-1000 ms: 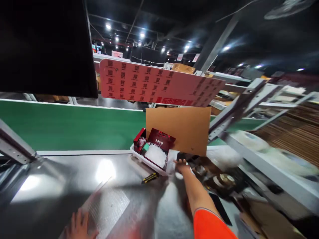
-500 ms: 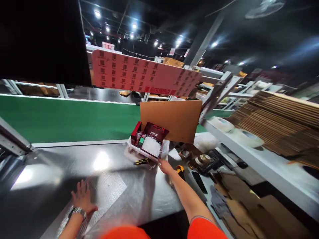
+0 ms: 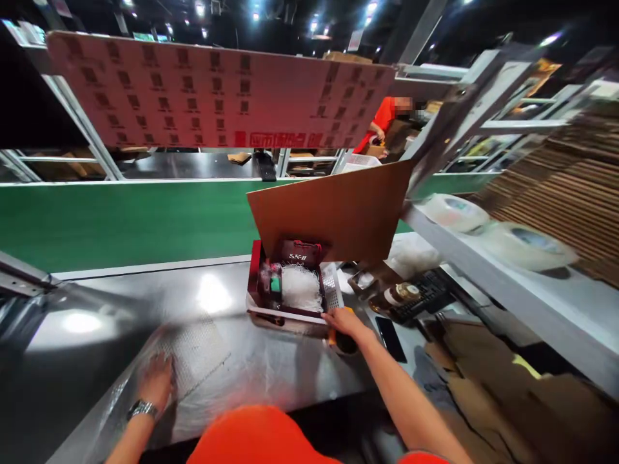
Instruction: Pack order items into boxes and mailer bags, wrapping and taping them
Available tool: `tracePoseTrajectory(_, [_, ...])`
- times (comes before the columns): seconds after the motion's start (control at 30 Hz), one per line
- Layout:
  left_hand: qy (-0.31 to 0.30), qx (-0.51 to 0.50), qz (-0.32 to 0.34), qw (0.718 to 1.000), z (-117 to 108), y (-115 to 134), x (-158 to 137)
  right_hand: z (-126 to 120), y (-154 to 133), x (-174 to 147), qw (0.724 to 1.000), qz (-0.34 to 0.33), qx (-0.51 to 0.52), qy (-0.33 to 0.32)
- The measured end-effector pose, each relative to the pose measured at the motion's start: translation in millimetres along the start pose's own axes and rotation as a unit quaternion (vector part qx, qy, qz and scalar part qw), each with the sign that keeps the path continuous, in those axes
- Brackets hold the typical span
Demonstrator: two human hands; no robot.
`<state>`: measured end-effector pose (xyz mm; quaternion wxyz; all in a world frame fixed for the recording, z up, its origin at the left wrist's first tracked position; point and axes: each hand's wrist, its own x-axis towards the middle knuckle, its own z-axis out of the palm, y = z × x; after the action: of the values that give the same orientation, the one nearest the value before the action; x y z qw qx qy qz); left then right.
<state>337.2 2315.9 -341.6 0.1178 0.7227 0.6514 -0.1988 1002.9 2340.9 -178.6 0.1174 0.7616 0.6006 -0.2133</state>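
Note:
My right hand [image 3: 342, 320] grips the near right corner of a white plastic basket [image 3: 333, 287]. Inside the basket are a dark red SK-II gift box [image 3: 297, 253], white shredded filler [image 3: 300, 289] and a small item with a green label [image 3: 275, 284]. On the left, my left hand [image 3: 157, 380] is closed at a sheet of clear bubble wrap [image 3: 200, 351] spread over the metal table; its fingertips are partly blurred. A watch [image 3: 142, 408] circles that wrist. Beside my right hand sits a yellow and black tape roll [image 3: 345, 341], partly covered.
Behind the basket stands a brown cardboard panel [image 3: 333, 212]. A phone [image 3: 391, 339], a brown bottle [image 3: 402, 294] and a keyboard [image 3: 428, 293] lie to the right. Tape rolls [image 3: 529, 245] rest on a shelf. A green belt [image 3: 120, 222] runs behind; a person in red [image 3: 383, 116] stands beyond.
The basket now sits squarer and nearer, covering the yellow cutter's spot, with my right hand still on it. My left hand has gone from spread fingers to closed at the bubble wrap.

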Motion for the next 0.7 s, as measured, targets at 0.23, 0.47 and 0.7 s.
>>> tracePoseTrajectory(0.23, [-0.021,-0.036,-0.001,0.999,-24,22,-8,2,-8,7,0.997,0.047,-0.052,0.029])
tracePoseTrajectory(0.47, [-0.034,-0.024,-0.004,0.999,-24,24,-12,19,-18,13,0.994,0.092,-0.032,0.057])
tracePoseTrajectory(0.7, [-0.03,-0.027,0.024,0.999,-12,24,-23,24,-45,49,0.986,-0.077,0.039,0.141])
